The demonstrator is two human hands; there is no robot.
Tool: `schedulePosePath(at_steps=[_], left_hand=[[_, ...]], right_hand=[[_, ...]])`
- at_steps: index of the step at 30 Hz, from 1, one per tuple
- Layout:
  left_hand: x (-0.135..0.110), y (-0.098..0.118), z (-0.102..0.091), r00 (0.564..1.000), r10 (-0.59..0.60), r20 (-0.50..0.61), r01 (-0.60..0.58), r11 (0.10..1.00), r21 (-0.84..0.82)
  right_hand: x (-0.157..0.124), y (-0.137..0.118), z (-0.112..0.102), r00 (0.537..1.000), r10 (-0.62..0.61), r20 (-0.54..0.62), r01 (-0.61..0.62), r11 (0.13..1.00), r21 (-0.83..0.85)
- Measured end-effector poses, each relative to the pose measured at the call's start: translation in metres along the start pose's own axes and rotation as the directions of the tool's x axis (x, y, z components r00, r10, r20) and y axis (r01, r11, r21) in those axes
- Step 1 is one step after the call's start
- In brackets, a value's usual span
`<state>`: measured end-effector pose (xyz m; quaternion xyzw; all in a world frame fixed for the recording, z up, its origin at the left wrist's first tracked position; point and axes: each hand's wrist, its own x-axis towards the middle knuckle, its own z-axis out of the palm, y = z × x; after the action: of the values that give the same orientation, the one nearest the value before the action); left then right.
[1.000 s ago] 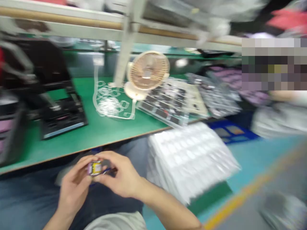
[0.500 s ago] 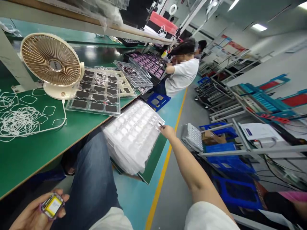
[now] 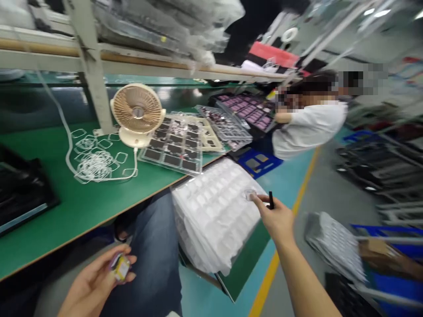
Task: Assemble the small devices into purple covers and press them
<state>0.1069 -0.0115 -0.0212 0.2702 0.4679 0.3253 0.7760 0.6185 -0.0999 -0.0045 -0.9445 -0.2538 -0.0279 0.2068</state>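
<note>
My left hand rests low over my lap, fingers curled around a small yellow battery pack with a purple edge. My right hand is stretched out to the right over a stack of clear white blister trays. Its fingertips touch the top tray's right edge, and a thin black stick pokes up between the fingers.
A green workbench carries a beige desk fan, coiled white tape loops, clear trays of dark parts and a black fixture. A person in a white shirt works further along. Blue crates and racks stand right of the yellow floor line.
The view has swung back to the left. My right hand stays on the tray stack, slightly drawn in; my left hand still holds the battery pack, now nearer the middle.
</note>
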Motion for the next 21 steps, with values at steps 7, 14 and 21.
schedulePosePath(at_steps=[7,14,21], left_hand=[[0.003,0.004,0.010,0.964,0.118,0.237,-0.120,0.993,-0.010],[-0.008,0.011,-0.039,0.942,0.281,0.182,-0.261,0.957,-0.125],[-0.009,0.016,-0.053,0.925,0.331,0.189,-0.296,0.936,-0.192]], right_hand=[[-0.210,-0.196,0.056,0.651,-0.669,0.358,0.142,0.571,0.809],[-0.244,-0.247,0.081,0.336,-0.751,0.568,-0.310,0.481,0.820],[-0.262,-0.248,0.091,0.059,-0.688,0.723,-0.572,0.570,0.590]])
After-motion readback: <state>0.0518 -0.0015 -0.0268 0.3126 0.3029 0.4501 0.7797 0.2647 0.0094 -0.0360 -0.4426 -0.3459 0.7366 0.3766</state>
